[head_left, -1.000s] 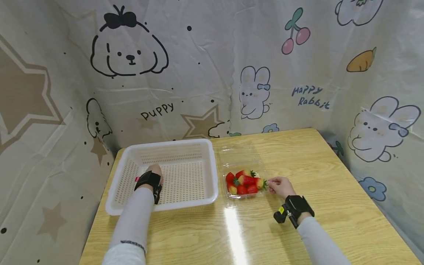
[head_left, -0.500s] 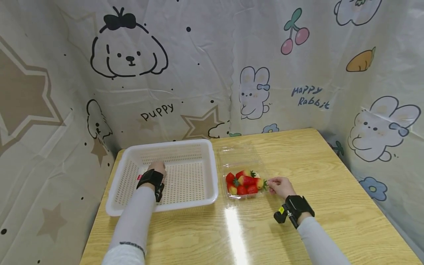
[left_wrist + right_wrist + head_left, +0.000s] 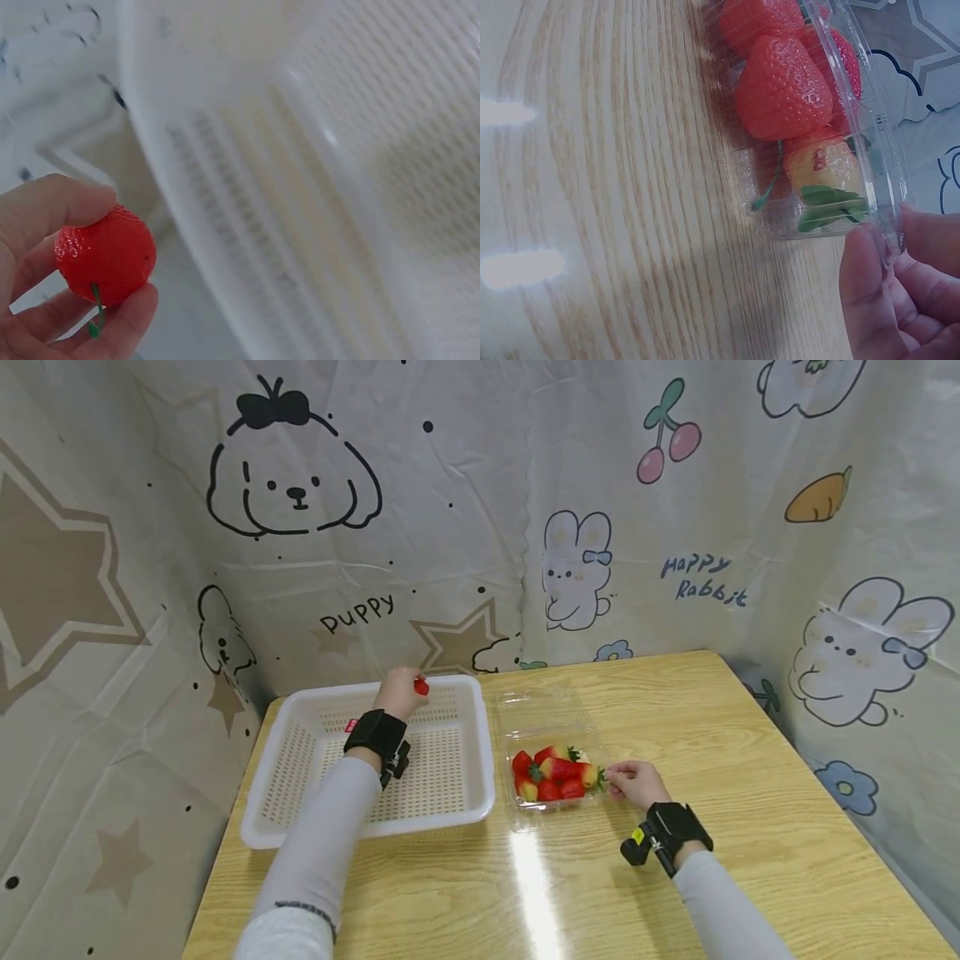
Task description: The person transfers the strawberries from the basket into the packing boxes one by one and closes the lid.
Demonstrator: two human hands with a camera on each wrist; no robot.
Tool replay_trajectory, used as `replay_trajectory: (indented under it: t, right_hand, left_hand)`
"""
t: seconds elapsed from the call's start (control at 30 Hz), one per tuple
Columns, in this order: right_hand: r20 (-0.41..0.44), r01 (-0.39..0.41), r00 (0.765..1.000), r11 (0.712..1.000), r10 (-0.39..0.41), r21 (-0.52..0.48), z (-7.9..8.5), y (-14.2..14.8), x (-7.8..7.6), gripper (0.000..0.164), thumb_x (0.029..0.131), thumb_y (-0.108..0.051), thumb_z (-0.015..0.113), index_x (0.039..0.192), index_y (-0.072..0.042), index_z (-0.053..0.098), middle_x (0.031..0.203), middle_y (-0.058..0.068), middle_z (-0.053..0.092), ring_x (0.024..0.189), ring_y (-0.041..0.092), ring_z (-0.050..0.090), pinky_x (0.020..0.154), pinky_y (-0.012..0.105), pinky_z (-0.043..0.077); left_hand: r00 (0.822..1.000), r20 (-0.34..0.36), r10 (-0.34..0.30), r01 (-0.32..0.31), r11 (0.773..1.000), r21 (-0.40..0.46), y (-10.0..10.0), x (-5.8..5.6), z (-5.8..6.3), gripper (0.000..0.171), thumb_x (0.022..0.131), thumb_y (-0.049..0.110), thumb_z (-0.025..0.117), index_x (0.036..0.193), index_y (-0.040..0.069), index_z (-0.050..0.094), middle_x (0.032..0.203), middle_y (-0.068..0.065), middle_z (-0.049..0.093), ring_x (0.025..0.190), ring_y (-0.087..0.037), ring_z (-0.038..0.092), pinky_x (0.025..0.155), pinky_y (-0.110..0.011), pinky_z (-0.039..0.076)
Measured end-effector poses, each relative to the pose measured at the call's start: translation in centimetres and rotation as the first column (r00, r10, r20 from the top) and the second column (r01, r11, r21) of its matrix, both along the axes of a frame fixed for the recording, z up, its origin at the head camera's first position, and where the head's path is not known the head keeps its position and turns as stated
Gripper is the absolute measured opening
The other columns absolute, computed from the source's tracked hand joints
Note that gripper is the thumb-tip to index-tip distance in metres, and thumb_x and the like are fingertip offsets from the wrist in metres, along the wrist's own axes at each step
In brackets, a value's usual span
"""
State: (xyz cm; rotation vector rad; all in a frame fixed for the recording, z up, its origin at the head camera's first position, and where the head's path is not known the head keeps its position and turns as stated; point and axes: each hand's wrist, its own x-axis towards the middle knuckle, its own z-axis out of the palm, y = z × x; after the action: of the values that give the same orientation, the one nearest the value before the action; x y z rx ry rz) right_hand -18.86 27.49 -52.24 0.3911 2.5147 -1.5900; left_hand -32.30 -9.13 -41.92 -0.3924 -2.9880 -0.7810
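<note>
In the head view my left hand (image 3: 400, 694) is over the back rim of a white slotted plastic basket (image 3: 486, 777). It holds a red strawberry (image 3: 105, 255) with a thin green stem, thumb on one side and fingers on the other, as the left wrist view shows. On the right, my right hand (image 3: 636, 783) pinches the rim of a clear plastic clamshell box (image 3: 881, 169) between thumb and fingers. Several red strawberries (image 3: 784, 88) lie inside the box, one of them pale yellow toward its leafy end. The box's hinged lid (image 3: 542, 710) is folded back.
A small red item (image 3: 351, 725) shows in the basket beside the left wrist. Basket and box stand side by side on a wooden table (image 3: 720, 735). A printed cloth (image 3: 465, 460) hangs behind the table and along both sides.
My left hand has risen from inside the basket and moved right and back to its rear rim, where the strawberry has come into sight. The right hand stays at the box.
</note>
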Motion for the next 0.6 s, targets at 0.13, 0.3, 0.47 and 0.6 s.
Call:
replay_trajectory:
  t: [0.13,0.3,0.47,0.6]
  right_hand:
    - [-0.016,-0.012,1.000,1.000,0.012,-0.012,0.4,0.0,0.2,0.027,0.091,-0.010,0.055,0.104,0.013,0.057,0.082,0.021,0.064,0.067,0.019,0.062,0.064,0.034,0.053]
    - [-0.047,-0.045,0.998,0.998,0.043,-0.037,0.4,0.4,0.4,0.029,0.090,-0.016,0.057,0.100,0.011,0.059,0.078,0.016,0.064,0.065,0.018,0.062,0.061,0.031,0.052]
    - [-0.003,-0.016,1.000,1.000,0.016,0.000,0.4,0.1,0.3,0.028,0.091,-0.010,0.054,0.106,0.013,0.057,0.083,0.020,0.064,0.069,0.021,0.062,0.064,0.033,0.052]
    - [0.002,-0.018,1.000,1.000,0.018,0.005,0.5,0.0,0.3,0.028,0.092,-0.010,0.053,0.107,0.013,0.056,0.084,0.021,0.064,0.069,0.022,0.062,0.065,0.035,0.052]
  left_hand:
    - [0.997,-0.031,-0.064,0.065,0.997,0.030,3.4,0.5,1.1,0.032,0.076,0.002,0.068,0.107,-0.005,0.062,0.106,-0.022,0.058,0.097,-0.033,0.053,0.083,-0.039,0.046]
    - [0.988,-0.037,-0.148,0.150,0.987,0.049,7.9,1.4,1.7,0.033,0.077,0.002,0.068,0.109,-0.002,0.062,0.106,-0.019,0.057,0.095,-0.029,0.054,0.082,-0.036,0.047]
    - [0.978,0.007,-0.207,0.207,0.977,0.053,11.9,2.0,0.7,0.034,0.078,0.004,0.068,0.111,0.000,0.062,0.110,-0.016,0.058,0.097,-0.027,0.055,0.082,-0.033,0.047]
    - [0.972,0.060,-0.229,0.227,0.973,0.042,14.7,2.5,-0.4,0.034,0.079,0.007,0.068,0.113,0.002,0.062,0.110,-0.014,0.057,0.094,-0.025,0.055,0.079,-0.030,0.047]
